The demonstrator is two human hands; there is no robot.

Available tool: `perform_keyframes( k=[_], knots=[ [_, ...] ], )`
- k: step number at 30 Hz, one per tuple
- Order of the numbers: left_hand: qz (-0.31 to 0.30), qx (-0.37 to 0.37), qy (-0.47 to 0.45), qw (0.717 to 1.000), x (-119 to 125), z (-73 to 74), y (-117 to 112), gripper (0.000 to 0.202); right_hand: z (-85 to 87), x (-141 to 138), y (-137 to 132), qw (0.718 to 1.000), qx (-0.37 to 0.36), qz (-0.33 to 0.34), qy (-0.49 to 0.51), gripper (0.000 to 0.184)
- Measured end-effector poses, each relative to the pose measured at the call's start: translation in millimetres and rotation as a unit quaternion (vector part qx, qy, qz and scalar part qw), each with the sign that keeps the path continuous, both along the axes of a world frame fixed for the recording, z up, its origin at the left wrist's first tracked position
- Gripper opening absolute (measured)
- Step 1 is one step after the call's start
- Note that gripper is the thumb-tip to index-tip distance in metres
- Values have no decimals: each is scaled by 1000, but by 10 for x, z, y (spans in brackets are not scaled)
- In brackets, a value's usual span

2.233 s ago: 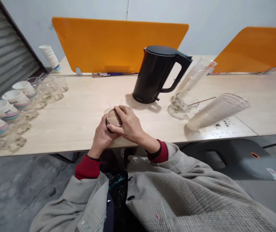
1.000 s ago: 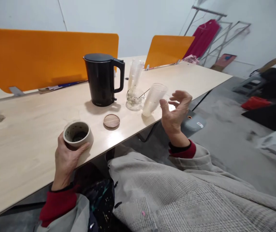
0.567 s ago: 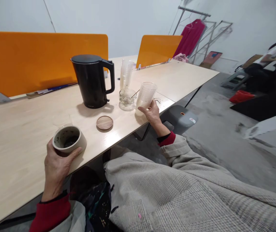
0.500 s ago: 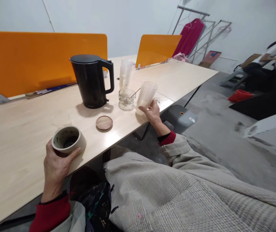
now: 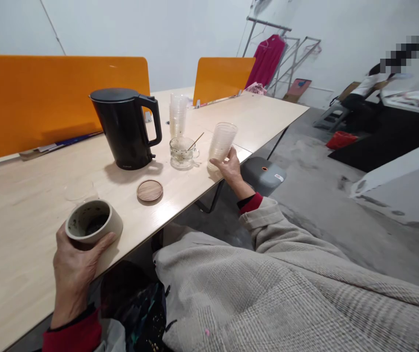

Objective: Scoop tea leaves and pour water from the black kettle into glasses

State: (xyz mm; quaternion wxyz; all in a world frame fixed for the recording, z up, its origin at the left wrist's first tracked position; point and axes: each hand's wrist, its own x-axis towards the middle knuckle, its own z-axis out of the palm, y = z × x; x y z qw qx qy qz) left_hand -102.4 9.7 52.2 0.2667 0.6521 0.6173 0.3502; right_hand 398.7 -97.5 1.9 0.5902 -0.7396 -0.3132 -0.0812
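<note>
My left hand (image 5: 75, 264) is wrapped round a beige cup (image 5: 117, 226) at the table's front edge, thumb on its near side. Dark matter lies in the cup, with bits stuck to its inner wall. At the right, my right hand (image 5: 230, 171) grips a stack of clear plastic cups (image 5: 223, 138), tilted a little to the right. Left of that stack stands a ribbed glass cup (image 5: 182, 152) with a thin stick leaning in it. A round wooden coaster (image 5: 149, 190) lies between my hands.
A black electric kettle (image 5: 124, 129) stands behind the coaster. Another stack of clear cups (image 5: 178, 115) is farther back. Orange dividers (image 5: 58, 98) line the table's far side. A grey stool (image 5: 262, 173) is beside the table, and a person (image 5: 366, 88) bends at the far right.
The view has swung to the right, so the table things appear farther left. My right hand has shifted the cup stack slightly away from the glass cup. My left hand keeps its hold.
</note>
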Motion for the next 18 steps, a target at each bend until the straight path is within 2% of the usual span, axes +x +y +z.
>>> perform_keyframes(
  k=[2,4,6,8,10,13,16,18],
  knots=[
    [-1,3,-2,1000,4,-6,-1,114,-1,-146,-117,998,6,-50,-33,99],
    [-2,6,-4,1000,-2,-18,1,112,26,-363,-239,993,30,-89,-73,86],
    [-9,11,-5,1000,-14,-35,4,109,82,-612,-309,991,56,-66,-100,67],
    [-15,16,-1,1000,-30,-51,10,106,153,-827,-277,994,52,0,-100,55],
    [-19,17,9,1000,-43,-60,17,106,212,-951,-138,994,28,70,-75,60],
    [-18,9,26,999,-47,-46,17,108,238,-933,192,991,-9,133,-22,84],
    [-21,-1,26,999,-31,-4,-5,108,201,-765,521,991,-57,117,-1,101],
    [-20,-6,18,1000,-17,19,-21,109,169,-646,692,992,-89,93,-1,98]
  ],
)
